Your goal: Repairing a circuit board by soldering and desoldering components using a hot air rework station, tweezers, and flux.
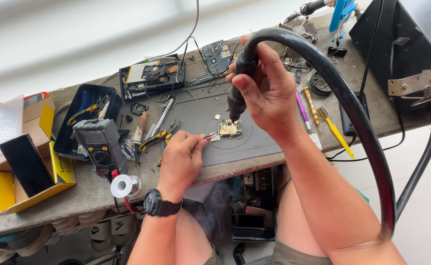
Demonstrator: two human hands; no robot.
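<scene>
While the right hand grips the hot-air wand, the left hand pinches tweezers.

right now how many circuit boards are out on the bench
3: a small board under the hot-air nozzle, a blue board at the back, one in the black tray. Clutter may hide others.

Grey bench carried dark work mat mid-front edge, multimeter, solder spool, yellow cardboard box at left end.
</scene>
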